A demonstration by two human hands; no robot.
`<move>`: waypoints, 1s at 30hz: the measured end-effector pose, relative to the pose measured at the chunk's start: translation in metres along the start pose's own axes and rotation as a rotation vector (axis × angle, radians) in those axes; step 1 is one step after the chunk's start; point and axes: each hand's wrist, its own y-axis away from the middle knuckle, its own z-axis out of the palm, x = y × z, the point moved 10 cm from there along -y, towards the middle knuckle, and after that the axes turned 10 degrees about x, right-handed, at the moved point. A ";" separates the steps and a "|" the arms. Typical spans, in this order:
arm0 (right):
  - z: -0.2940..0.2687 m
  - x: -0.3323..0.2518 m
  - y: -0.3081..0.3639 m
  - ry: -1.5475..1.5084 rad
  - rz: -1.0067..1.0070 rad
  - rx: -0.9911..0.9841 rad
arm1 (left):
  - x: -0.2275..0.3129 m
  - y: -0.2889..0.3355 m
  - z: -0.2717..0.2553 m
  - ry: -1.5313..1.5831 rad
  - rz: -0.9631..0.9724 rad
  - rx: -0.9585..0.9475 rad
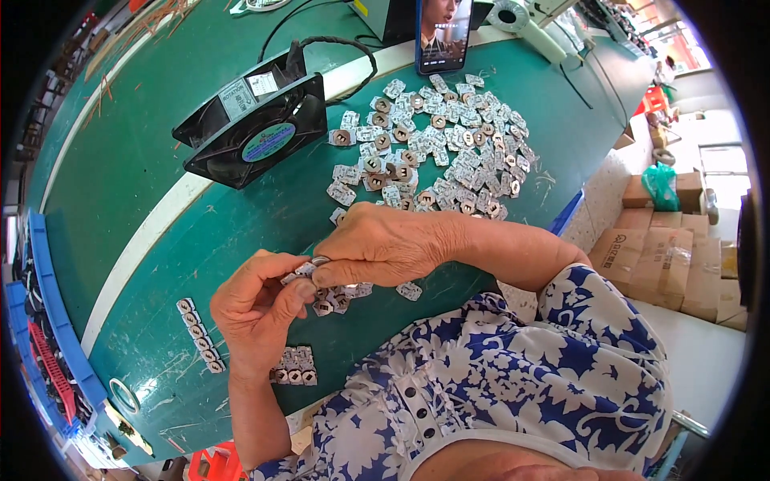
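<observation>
Between the pinched thumb and fingers of my left hand [261, 309] is a small white part [295, 276]. My right hand [385, 244] meets it there and pinches a small round metal disc [321, 260] against the part. The fingers hide most of both. Just below lie a few more small parts [341, 303], some with round metal discs. Beyond my right hand spreads a large heap of white parts [481, 152], several bearing brownish discs. Left of my left hand runs a neat row of disc-bearing parts [199, 335]; a second group [297, 369] sits beside my left wrist.
A black fan [261, 132] with a cable stands on the green table [128, 232] at the far left. A phone [443, 40] stands upright behind the heap. Blue trays [68, 321] line the left edge, near a ring of tape [124, 395]. Cardboard boxes [658, 260] are at right.
</observation>
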 end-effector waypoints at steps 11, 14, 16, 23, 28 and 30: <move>0.003 0.007 0.000 -0.170 0.151 0.032 | -0.016 0.003 -0.006 0.067 -0.205 0.006; -0.003 -0.002 -0.003 -0.158 0.118 0.188 | -0.020 0.007 0.001 0.147 -0.269 -0.026; 0.012 0.011 0.004 -0.692 0.452 0.074 | -0.021 0.008 0.013 0.365 -0.323 -0.118; 0.020 0.042 0.016 -0.878 0.862 0.231 | -0.011 -0.002 -0.006 0.159 -0.029 0.131; 0.011 0.042 0.013 -0.598 0.735 0.246 | 0.007 0.003 -0.007 -0.209 0.189 0.174; 0.013 0.040 0.013 -0.549 0.703 0.226 | 0.028 0.007 -0.007 -0.404 0.456 0.260</move>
